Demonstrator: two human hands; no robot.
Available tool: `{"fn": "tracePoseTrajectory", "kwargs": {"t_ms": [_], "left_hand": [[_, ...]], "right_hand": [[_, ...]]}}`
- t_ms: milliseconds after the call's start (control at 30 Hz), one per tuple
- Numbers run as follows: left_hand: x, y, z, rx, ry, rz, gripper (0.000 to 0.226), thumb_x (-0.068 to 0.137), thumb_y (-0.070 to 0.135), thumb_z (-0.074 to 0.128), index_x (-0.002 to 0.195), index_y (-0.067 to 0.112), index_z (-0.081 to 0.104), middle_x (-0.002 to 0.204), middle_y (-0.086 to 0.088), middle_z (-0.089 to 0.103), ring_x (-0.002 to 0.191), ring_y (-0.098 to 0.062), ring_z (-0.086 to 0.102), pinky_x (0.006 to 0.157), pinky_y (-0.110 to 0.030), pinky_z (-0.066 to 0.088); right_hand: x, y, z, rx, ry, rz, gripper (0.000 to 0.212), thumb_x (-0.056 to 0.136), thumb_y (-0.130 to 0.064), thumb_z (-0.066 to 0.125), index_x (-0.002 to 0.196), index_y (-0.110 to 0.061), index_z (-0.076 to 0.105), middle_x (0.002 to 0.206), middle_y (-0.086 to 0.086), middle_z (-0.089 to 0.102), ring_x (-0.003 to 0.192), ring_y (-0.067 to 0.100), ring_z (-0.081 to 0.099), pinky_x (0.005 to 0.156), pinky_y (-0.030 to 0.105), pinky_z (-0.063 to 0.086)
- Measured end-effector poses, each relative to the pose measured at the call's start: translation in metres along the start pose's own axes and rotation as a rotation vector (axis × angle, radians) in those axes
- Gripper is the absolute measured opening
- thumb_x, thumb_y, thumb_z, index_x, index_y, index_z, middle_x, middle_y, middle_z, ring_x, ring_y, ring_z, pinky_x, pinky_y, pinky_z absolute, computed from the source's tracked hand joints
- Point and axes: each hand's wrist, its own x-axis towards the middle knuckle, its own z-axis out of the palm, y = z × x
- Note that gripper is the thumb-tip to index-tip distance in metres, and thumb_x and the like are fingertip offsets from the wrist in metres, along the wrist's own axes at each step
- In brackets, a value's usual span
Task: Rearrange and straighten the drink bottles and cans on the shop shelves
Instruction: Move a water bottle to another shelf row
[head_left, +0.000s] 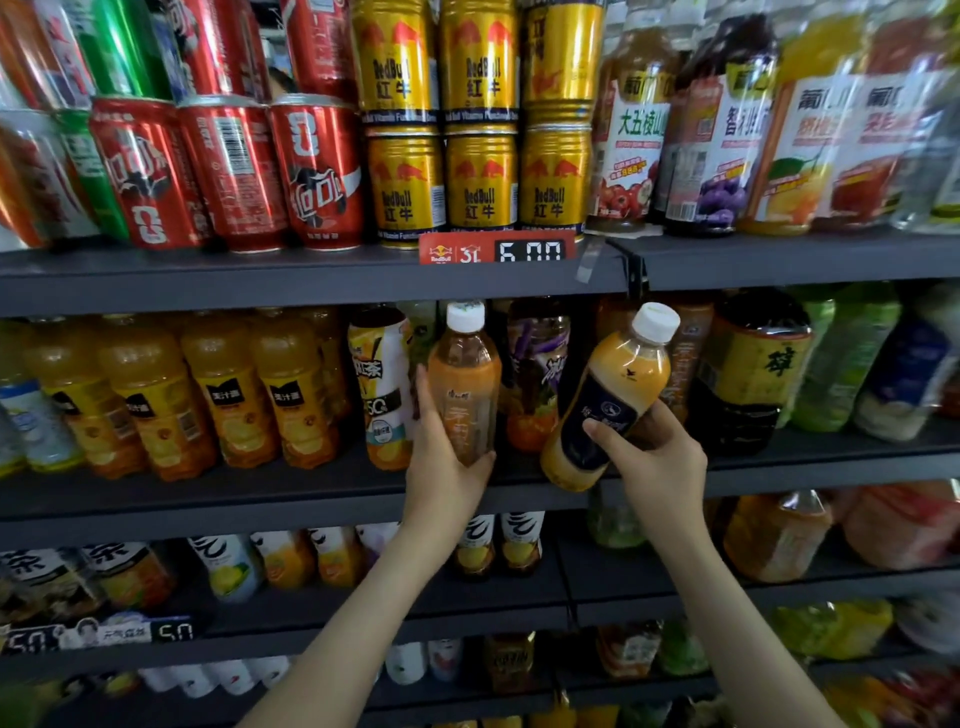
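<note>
**Two bottles in hand, neither yet on the shelf**

Both hands are busy in front of the middle shelf (311, 501). The left hand (447, 467) is wrapped round the lower part of an amber tea bottle (465, 379), which stands upright with its white cap just under the shelf above. The right hand (657, 460) is clamped on a dark-labelled milk tea bottle (610, 410), which is tilted, cap to the right and base over the shelf's near edge.

As I judge it, the work is midway. The orange juice bottles (223, 395) at left stand in a tidy row, and the gold cans (480, 182) above are stacked evenly. Behind the two held bottles the drinks are of mixed kinds and crowded together. Both bottles have yet to be placed, and the lower shelves look jumbled, though they are too blurred to be sure.
</note>
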Motion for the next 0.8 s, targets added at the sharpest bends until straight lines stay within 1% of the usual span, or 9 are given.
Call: {"fn": "tracePoseTrajectory", "kwargs": {"t_ms": [100,233,333,400,500,567,667,733,800], "left_hand": [[0.009,0.002,0.008,0.026,-0.007,-0.028,0.118,0.078,0.009,0.075,0.147,0.041,-0.015,0.142,0.003,0.034,0.130,-0.019,0.041,0.103,-0.033,0.039],[0.024,0.000,0.017,0.071,0.009,-0.055,0.115,0.079,0.010,0.075,0.149,0.031,-0.014,0.143,-0.009,0.038,0.127,-0.026,0.044,0.099,-0.034,0.039],[0.033,-0.003,0.021,0.082,0.041,-0.078,0.109,0.082,0.008,0.071,0.151,0.024,-0.011,0.148,-0.012,0.031,0.129,-0.027,0.041,0.096,-0.026,0.034],[0.037,-0.005,0.024,0.101,0.046,-0.086,0.106,0.083,0.007,0.069,0.151,0.020,-0.011,0.151,-0.014,0.024,0.132,-0.028,0.038,0.099,-0.028,0.033],[0.039,-0.004,0.030,0.151,0.073,-0.094,0.103,0.085,0.007,0.068,0.150,0.013,-0.011,0.152,-0.018,0.016,0.138,-0.031,0.028,0.107,-0.029,0.027],[0.030,0.000,0.037,0.232,0.168,-0.029,0.100,0.083,0.007,0.070,0.151,0.010,-0.004,0.151,-0.021,0.013,0.140,-0.033,0.021,0.112,-0.034,0.024],[0.007,0.009,0.055,0.320,0.292,0.196,0.085,0.077,0.010,0.075,0.143,0.008,0.021,0.141,-0.025,0.027,0.131,-0.032,0.025,0.105,-0.037,0.031],[0.002,0.015,0.066,0.303,0.277,0.252,0.074,0.078,0.011,0.075,0.138,0.003,0.032,0.134,-0.023,0.037,0.126,-0.029,0.031,0.103,-0.035,0.032],[0.010,0.019,0.073,0.249,0.217,0.208,0.069,0.083,0.014,0.071,0.139,0.002,0.033,0.134,-0.019,0.040,0.128,-0.028,0.036,0.108,-0.036,0.035]], "right_hand": [[0.003,0.001,-0.006,0.001,0.012,0.000,0.036,0.078,-0.022,0.079,0.112,-0.020,0.068,0.098,-0.011,0.073,0.093,0.002,0.067,0.083,0.031,0.057],[0.007,0.001,-0.005,0.000,0.011,0.011,0.034,0.078,-0.022,0.079,0.111,-0.022,0.068,0.095,-0.012,0.073,0.088,0.000,0.067,0.079,0.028,0.057],[0.010,0.000,-0.004,-0.009,0.005,-0.002,0.034,0.078,-0.021,0.078,0.111,-0.021,0.068,0.093,-0.014,0.072,0.085,-0.004,0.066,0.076,0.022,0.056],[0.013,0.001,-0.003,-0.017,0.002,-0.003,0.033,0.078,-0.020,0.078,0.110,-0.021,0.068,0.092,-0.015,0.071,0.084,-0.006,0.066,0.074,0.018,0.055],[0.017,0.003,-0.004,-0.008,-0.001,0.018,0.033,0.078,-0.020,0.079,0.109,-0.021,0.068,0.092,-0.013,0.072,0.083,-0.004,0.067,0.074,0.020,0.055],[0.019,0.005,-0.007,0.001,0.006,0.025,0.030,0.079,-0.020,0.079,0.106,-0.024,0.067,0.091,-0.014,0.071,0.082,-0.006,0.066,0.072,0.017,0.053],[0.021,0.008,-0.013,-0.001,0.035,0.022,0.029,0.079,-0.020,0.078,0.105,-0.025,0.067,0.090,-0.013,0.071,0.082,-0.004,0.066,0.068,0.012,0.052],[0.021,0.011,-0.019,-0.003,0.058,0.024,0.027,0.078,-0.021,0.078,0.103,-0.025,0.068,0.089,-0.013,0.072,0.083,-0.002,0.067,0.069,0.014,0.053],[0.020,0.013,-0.024,-0.004,0.074,0.023,0.028,0.079,-0.022,0.078,0.104,-0.025,0.068,0.091,-0.012,0.072,0.085,-0.001,0.067,0.073,0.019,0.054]]}}
